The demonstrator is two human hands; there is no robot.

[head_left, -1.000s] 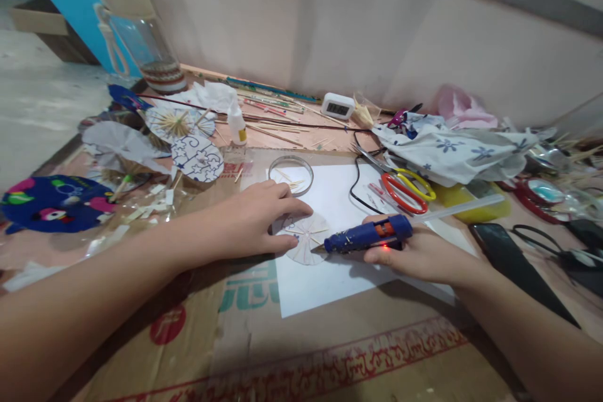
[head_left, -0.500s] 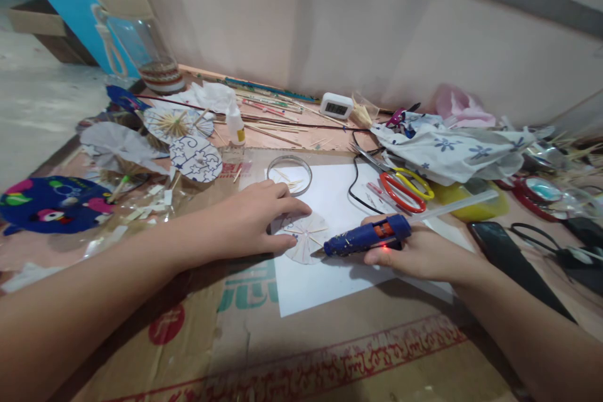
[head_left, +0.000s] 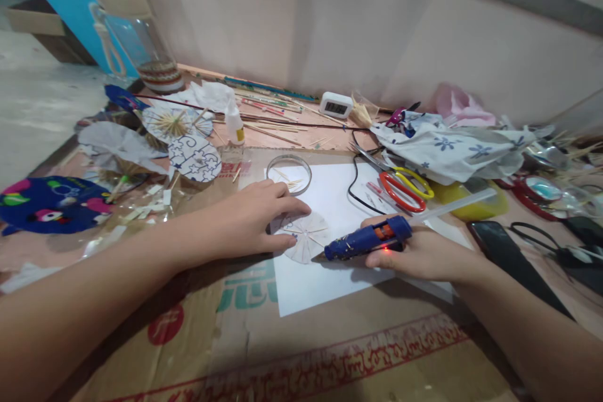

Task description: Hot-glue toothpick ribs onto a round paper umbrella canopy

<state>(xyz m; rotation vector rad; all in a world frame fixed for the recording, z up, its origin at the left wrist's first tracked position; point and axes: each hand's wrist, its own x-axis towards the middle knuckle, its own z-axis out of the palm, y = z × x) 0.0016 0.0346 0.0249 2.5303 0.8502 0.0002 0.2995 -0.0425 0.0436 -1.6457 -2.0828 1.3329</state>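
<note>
In my right hand is a blue hot glue gun with a small red light glowing on it. A clear glue stick sticks out of its back end. Its nozzle points left, at the lower right edge of a round pale paper disc. Thin sticks spread from the disc's centre like spokes. My left hand rests on the disc's left side, thumb and index finger apart; its other fingers are partly hidden. Under the disc lies a white sheet of paper. Behind it, a ring encircles several toothpicks.
Cardboard covers the front. Scissors, floral cloth and a black phone lie right. Paper umbrellas and a glass bottle stand left. A glue bottle, thin sticks and a digital timer are behind.
The glue gun's nozzle has dipped very slightly toward the disc's lower right edge. My left hand stays in place on the disc.
</note>
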